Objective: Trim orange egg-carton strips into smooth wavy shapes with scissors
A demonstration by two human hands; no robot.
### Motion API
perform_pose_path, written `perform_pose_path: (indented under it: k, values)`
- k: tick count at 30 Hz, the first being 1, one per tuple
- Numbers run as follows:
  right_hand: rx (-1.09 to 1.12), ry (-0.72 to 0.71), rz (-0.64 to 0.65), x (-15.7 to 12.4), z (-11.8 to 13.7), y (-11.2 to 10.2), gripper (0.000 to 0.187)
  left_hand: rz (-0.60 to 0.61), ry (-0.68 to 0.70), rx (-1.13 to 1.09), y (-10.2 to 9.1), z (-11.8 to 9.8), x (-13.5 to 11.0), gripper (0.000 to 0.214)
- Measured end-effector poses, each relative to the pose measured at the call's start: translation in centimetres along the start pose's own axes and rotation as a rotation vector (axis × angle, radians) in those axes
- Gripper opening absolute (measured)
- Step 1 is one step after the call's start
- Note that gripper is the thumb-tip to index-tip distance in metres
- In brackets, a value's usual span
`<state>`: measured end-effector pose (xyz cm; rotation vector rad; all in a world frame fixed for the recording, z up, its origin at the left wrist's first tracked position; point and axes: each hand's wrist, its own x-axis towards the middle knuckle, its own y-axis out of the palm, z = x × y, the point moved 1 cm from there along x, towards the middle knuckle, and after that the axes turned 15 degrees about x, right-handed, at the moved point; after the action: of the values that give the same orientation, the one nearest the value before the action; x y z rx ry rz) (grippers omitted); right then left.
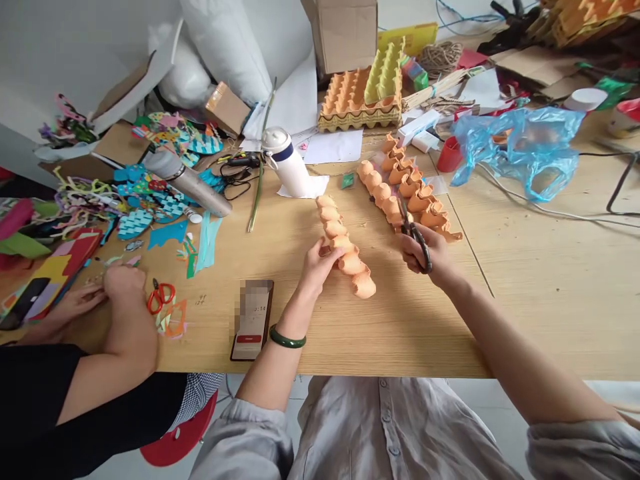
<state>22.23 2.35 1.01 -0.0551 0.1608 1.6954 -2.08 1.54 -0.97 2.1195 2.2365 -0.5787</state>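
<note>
My left hand point(318, 264) is closed on the side of an orange egg carton strip point(336, 228), a single row of cups lying over the table. In my right hand point(431, 253) is a pair of dark-handled scissors point(418, 244), blades pointing away from me. The scissors pass over the near end of a second cup strip point(381, 192). Just right of that lie jagged orange carton pieces point(420, 197). Whether the blades touch the strip beneath, I cannot tell.
Stacked egg trays point(350, 100) stand at the back, behind a white bottle point(286, 160). A blue plastic bag point(520, 147) lies right. Near my left forearm is a phone point(253, 320). Further left, a co-worker's hands point(107, 290) are beside red-handled scissors point(161, 297).
</note>
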Motion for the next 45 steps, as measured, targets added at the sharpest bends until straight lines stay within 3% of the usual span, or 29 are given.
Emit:
perform_pose_path:
  k: [2,6,9,15,21,24,27,30,32,35,40,45]
  values:
    - [0.266,0.036,0.01,-0.1,-0.3,1.1,0.062,-0.018,0.055,-0.066,0.8,-0.2,-0.3,0.059]
    - [0.385,0.046,0.012,-0.4,-0.9,3.3,0.062,0.015,0.178,-0.125,2.5,-0.8,-1.8,0.063]
    - [0.474,-0.003,0.029,-0.8,-1.3,3.7,0.062,0.051,0.195,-0.14,3.2,-0.9,-3.0,0.057]
    - [0.444,0.07,0.118,-2.0,-1.7,3.8,0.057,0.077,0.189,-0.206,3.5,-1.1,-3.5,0.046]
    - [0.429,0.071,0.215,-2.3,-1.1,4.0,0.055,-0.051,0.047,-0.389,3.4,-1.0,-3.1,0.031]
    - [0.336,-0.05,0.074,-2.2,0.1,2.5,0.055,-0.122,0.055,-0.432,3.1,-1.5,-3.3,0.027]
    - [0.005,-0.223,-0.042,-2.3,0.9,0.9,0.056,-0.22,0.144,-0.447,2.8,-1.8,-3.6,0.024]
    - [-0.288,-0.332,0.016,-2.7,1.0,0.6,0.07,-0.303,0.22,-0.403,2.6,-1.7,-3.7,0.028]
    - [-0.383,-0.323,0.097,-3.2,0.9,1.1,0.06,-0.347,0.242,-0.357,2.5,-1.5,-3.8,0.034]
    - [-0.373,-0.27,0.174,-3.8,0.7,2.0,0.037,-0.382,0.244,-0.307,2.6,-1.3,-4.0,0.041]
    - [-0.476,-0.319,0.162,-4.8,0.7,2.3,0.049,-0.376,0.286,-0.327,2.9,-1.6,-4.6,0.037]
    - [-0.451,-0.295,0.226,-5.7,1.5,2.2,0.047,-0.401,0.38,-0.329,3.2,-1.7,-5.1,0.04]
